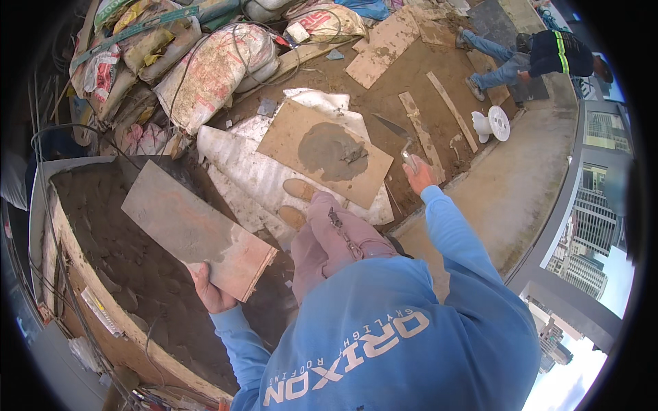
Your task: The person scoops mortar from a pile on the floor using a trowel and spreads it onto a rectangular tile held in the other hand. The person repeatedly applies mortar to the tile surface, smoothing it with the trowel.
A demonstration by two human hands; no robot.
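Right grip [421, 176], right of the frame's centre: fingers curled around the handle of a grey metal trowel with a pointed blade [391, 126]; the blade reaches toward the upper left.

Left grip [212, 290], lower left of centre: clasping the lower edge of a long rectangular tan plywood plank [195, 219], its face smeared grey over most of its length. Long axis of the plank: upper left to lower right. It shows above a bed of dark grey wet mix [103, 226]; I cannot tell from my remote feed whether the two touch.

Grey round patch of wet mortar [332, 152], upper centre: one, spread on a brown rectangular board [281, 140], whose long axis also slopes from upper left to lower right. Governing relation, as I judge it: the mortar lies left of and slightly above the right grip, which is the nearer of the two; the trowel blade stands apart from it, beyond the board's right edge.

Under the board: white dirty sheeting [233, 154]. Upper left: stuffed white sacks [219, 72]. Right of the trowel: white plastic spool [499, 123]. Upper right: one co-worker in a dark top [548, 56].
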